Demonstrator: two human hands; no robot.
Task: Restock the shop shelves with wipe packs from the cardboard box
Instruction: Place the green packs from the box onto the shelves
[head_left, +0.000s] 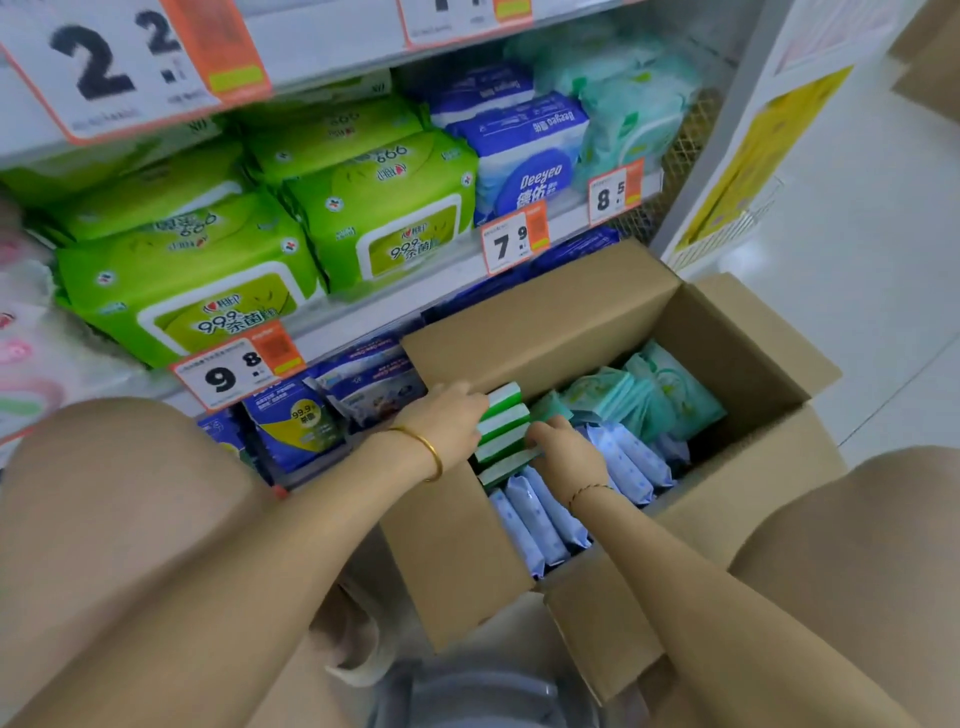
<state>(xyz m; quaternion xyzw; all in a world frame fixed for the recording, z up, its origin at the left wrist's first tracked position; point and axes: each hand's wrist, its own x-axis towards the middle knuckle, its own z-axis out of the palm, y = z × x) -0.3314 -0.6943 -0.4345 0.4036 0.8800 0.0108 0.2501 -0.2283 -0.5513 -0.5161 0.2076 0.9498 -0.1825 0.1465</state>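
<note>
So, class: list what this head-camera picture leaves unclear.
- Bottom of the cardboard box: hidden by the packs.
- Right hand fingertips: buried behind the green-and-white packs.
- Small print on the 9.8 price tag: too small.
- Pink packs: cut by the left edge.

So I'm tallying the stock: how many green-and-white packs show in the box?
4 green-and-white packs, stacked on edge at the cardboard box's left end, between both hands; more may be hidden.
</note>
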